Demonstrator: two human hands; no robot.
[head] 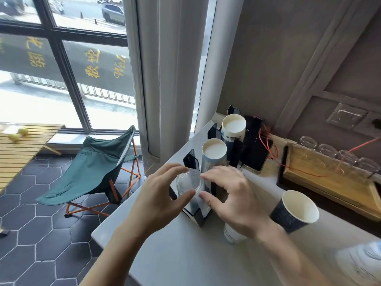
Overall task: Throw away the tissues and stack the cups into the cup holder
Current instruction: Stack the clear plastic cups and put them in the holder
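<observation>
A black cup holder (191, 159) stands on the white counter (185, 254). Its two far slots hold stacks of upturned paper cups (214, 150), (234, 125). In the near slot sits a clear plastic cup (188, 182). My left hand (158, 199) touches its left rim with thumb and forefinger. From the right, my right hand (233, 199) meets it the same way. A dark blue paper cup (294, 211) stands upright to the right. A pale paper cup (233, 235) lies half hidden under my right wrist.
A wooden tray (329, 182) with several upturned glasses and a red cable lies along the back wall. Something blurred, white and blue (360, 263), is at the bottom right. The counter's left edge drops to a tiled floor with a green folding chair (97, 170).
</observation>
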